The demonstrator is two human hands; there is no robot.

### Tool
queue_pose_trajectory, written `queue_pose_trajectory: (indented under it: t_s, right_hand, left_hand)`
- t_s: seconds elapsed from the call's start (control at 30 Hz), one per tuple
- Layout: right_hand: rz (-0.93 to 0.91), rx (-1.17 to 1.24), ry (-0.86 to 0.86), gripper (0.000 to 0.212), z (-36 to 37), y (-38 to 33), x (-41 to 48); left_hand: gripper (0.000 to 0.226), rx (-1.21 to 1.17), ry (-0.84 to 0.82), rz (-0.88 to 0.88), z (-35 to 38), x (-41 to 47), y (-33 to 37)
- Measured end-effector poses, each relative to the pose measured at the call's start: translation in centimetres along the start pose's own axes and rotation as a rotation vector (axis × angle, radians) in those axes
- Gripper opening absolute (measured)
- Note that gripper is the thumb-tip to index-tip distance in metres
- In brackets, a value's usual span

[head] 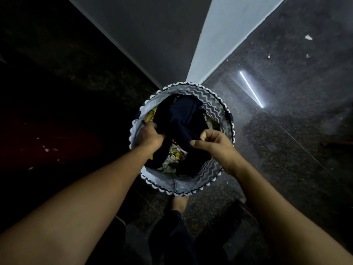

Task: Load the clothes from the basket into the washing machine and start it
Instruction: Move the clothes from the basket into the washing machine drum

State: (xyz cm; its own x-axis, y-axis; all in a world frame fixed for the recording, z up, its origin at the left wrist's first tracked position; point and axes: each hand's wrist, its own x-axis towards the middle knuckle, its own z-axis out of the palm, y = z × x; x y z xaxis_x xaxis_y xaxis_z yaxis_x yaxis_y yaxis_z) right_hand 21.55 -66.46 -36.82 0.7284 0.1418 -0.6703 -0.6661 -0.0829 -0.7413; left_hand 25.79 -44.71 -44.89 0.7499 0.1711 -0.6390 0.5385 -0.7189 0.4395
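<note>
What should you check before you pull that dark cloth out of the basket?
1. Left hand grips the dark cloth: ok.
2. Right hand pinches the same cloth: ok.
3. Cloth is free of the printed clothes under it: cannot tell, as its lower part runs down among them.
4. Basket stands upright on the floor: ok.
5. Washing machine is near, with its door open: cannot tell, as it is not in view.
</note>
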Motion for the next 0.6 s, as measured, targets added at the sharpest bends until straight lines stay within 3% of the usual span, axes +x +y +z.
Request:
queue_pose_trajectory:
  t_s: [0.07,0.1,0.2,0.23,0.3,0.4,0.5,0.6]
  right_hand:
    - [0.065,-0.160,0.048,0.016,0.3,1.3,0.5]
    - [0.076,-0.176,0.102,0.013,0.4,1.5,0.6]
    - [0.085,-0.025,0.289,0.040,1.2,0.1,0.5]
    - [0.131,0.039,0.271,0.049,1.3,-0.6,0.6]
    - [0.229,0.210,0.107,0.059,1.3,-2.3,1.0]
    - [0.234,0.530,-0.085,0.035,1.1,-4.7,0.9]
    - [0.086,0.325,0.090,0.025,0.3,-6.1,0.9]
    - [-0.117,0.275,0.090,0.032,0.1,-7.2,-0.7]
  left_hand:
    - [0.026,-0.029,-0.020,0.096,0.2,0.0,-0.5]
    - [0.025,-0.111,-0.010,0.119,0.0,-0.3,-0.2]
    - [0.020,-0.614,-0.149,0.174,-1.7,-3.6,2.5]
    - [0.013,-0.750,-0.248,0.227,-2.2,-5.1,3.5]
    - [0.011,-0.780,-0.376,0.401,-3.1,-8.1,5.4]
    - [0.010,-0.519,-0.527,0.608,-3.8,-11.0,6.3]
    - [0.014,-0.406,-0.614,0.553,-4.3,-11.5,5.1]
    - [0.021,-0.556,-0.641,0.253,-5.2,-11.3,3.7]
